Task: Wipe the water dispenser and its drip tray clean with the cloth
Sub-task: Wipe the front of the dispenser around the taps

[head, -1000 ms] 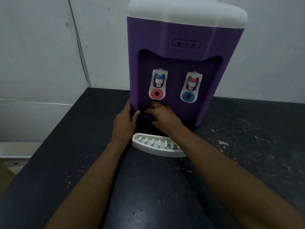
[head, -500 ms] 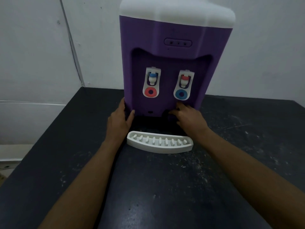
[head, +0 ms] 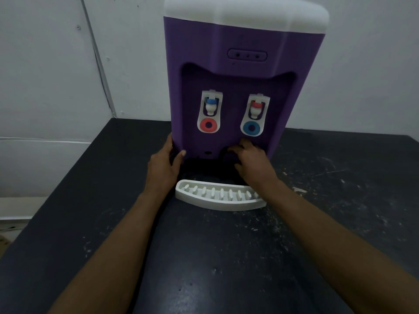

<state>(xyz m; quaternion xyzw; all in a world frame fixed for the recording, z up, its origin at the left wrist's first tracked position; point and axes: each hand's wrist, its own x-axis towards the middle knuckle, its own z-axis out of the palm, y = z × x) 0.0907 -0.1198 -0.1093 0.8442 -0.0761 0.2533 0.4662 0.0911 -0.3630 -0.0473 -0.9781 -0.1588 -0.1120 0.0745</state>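
Observation:
A purple water dispenser (head: 238, 71) with a white top stands on the black table and has two white taps in its front recess. Its white slotted drip tray (head: 217, 197) lies pulled out on the table in front of it. My left hand (head: 162, 165) grips the dispenser's lower left corner, thumb on the front face. My right hand (head: 250, 162) holds a dark cloth (head: 227, 156) bunched under its curled fingers and presses it against the base of the recess, below the right tap. Most of the cloth is hidden by the hand and shadow.
The black table (head: 226, 257) is scuffed with pale specks and scratches, mainly on its right half. A white wall (head: 56, 64) stands close behind the dispenser and to the left. A pale ledge (head: 20, 207) sits beyond the table's left edge.
My right hand has slid the cloth from under the left tap across to under the right tap. The left hand has kept its hold on the corner. The view has shifted slightly.

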